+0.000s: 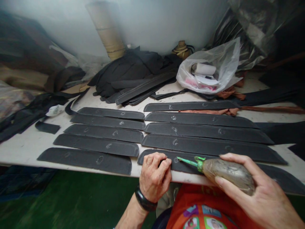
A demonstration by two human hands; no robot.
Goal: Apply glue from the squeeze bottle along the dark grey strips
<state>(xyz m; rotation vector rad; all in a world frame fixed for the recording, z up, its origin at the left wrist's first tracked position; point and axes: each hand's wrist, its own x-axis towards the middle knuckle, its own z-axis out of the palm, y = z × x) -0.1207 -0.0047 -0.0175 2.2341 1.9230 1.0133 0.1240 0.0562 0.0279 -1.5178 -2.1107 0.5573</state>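
Observation:
A soft, cloudy squeeze bottle [226,173] with a long green nozzle [188,161] lies tilted in my right hand [259,187], thumb and fingers wrapped round it. Its tip points left, at or just above a pale ring mark on the nearest black strip [184,167]; whether it touches I cannot tell. My left hand [154,173], wearing a black wristband [145,200], is closed with curled fingers over the left end of that strip, at the table's front edge. Its fingertips are partly hidden. Similar black strips [102,159] lie in two columns, most with shiny ring-shaped marks.
A pile of black pieces [135,70] sits at the back of the white table [21,152]. Beside it stands an open clear plastic bag [228,60] with white and pink items. Brown cloth strips [228,112] and a curved black band [70,108] lie about.

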